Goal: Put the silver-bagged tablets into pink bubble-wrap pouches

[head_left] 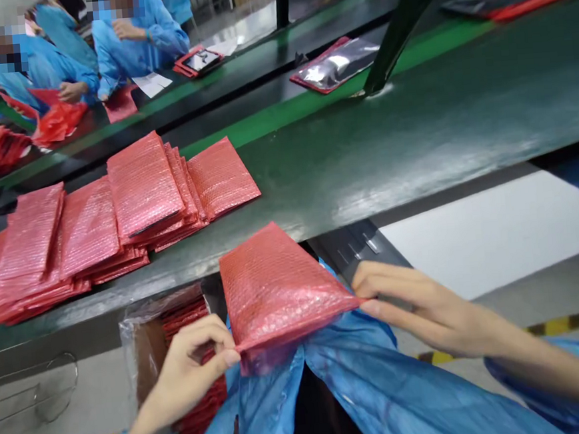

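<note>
A red bubble-wrap pouch (279, 284) is stretched between my two hands, close to my blue smock and just off the edge of the green bench (413, 127). My left hand (195, 358) pinches its lower left corner between thumb and fingers. At the lower right corner, my right hand (417, 307) grips the pouch edge with thumb and fingertips. A clear strip of film hangs along the pouch's near edge. What lies inside the pouch, if anything, is hidden. Stacks of similar red pouches (144, 181) lie on the bench to the left.
Below the bench stands a plastic-lined box (148, 362) of red pouches, left of my lap. A dark post (403, 34) rises from the bench. Silvery packets (337, 63) lie beyond it. Workers in blue smocks (139, 35) sit across, handling red pouches. A white board (501, 227) is at right.
</note>
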Demonstrator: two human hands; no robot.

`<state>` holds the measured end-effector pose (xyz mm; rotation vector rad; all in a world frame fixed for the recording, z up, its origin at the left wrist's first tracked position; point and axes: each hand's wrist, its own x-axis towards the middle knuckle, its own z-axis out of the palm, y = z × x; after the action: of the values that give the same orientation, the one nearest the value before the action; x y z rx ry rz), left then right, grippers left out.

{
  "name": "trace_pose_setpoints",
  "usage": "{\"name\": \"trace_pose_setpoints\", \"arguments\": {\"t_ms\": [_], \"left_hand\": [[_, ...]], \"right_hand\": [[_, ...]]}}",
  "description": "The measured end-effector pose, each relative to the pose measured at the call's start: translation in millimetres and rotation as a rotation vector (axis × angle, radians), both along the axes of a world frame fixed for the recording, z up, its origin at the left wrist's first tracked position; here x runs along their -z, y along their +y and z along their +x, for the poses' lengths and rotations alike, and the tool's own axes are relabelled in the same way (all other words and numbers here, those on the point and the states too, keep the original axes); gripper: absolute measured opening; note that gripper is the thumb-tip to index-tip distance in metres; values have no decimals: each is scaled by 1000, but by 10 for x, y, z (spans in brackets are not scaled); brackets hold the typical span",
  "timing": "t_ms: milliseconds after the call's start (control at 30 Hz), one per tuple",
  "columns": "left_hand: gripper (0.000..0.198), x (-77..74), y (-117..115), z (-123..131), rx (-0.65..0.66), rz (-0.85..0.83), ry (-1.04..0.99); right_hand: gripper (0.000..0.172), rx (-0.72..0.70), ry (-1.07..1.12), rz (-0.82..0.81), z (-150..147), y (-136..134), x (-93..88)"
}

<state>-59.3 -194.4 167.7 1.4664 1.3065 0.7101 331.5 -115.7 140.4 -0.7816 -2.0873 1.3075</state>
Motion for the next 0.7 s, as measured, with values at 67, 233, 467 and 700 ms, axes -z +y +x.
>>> {"name": "trace_pose_setpoints", "arguments": {"t_ms": [67, 233, 467, 700], "left_hand": [[35, -480, 397, -21, 47, 95, 62], [53, -893, 1510, -95, 53, -22, 56], [43, -1250, 2781, -270, -54, 12, 77], [48, -1330, 3250, -685, -170, 327, 378]], "right_hand": [[29, 43, 23, 32, 15, 266, -421], [49, 174, 52, -25, -214, 1297, -807], [42, 250, 101, 164, -587, 2616, -1059], [29, 390, 59, 663, -1157, 2976, -776]]}}
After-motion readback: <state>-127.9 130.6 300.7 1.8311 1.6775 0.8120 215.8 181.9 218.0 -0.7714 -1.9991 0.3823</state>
